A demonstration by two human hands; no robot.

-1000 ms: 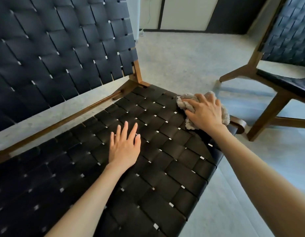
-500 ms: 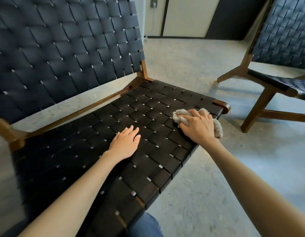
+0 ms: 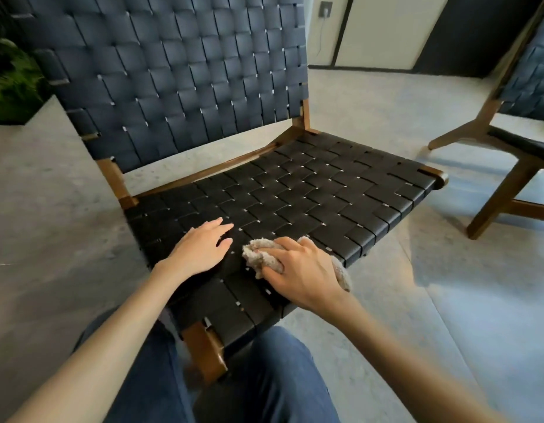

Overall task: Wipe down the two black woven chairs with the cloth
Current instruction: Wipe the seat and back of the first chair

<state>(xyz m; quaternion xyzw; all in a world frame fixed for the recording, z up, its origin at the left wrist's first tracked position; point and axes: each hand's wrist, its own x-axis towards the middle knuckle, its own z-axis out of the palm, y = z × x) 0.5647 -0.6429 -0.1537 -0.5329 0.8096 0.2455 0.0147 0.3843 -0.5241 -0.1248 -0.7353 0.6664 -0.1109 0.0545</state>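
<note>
A black woven chair with a brown wooden frame stands right in front of me, seat and tall back in full view. My right hand grips a bunched beige cloth and presses it on the near front part of the seat. Just left of it, my left hand rests flat on the seat with straight fingers. A second black woven chair stands at the right edge, only partly in view.
Grey concrete floor lies all around the chairs. A green plant in a dark planter stands at the far left. My knees in blue jeans sit below the seat's front corner. Wall panels and a socket are behind.
My right hand has dragged the cloth from the seat's far right corner toward the near front, close to my left hand. The view has pulled back; my left hand stays flat on the seat.
</note>
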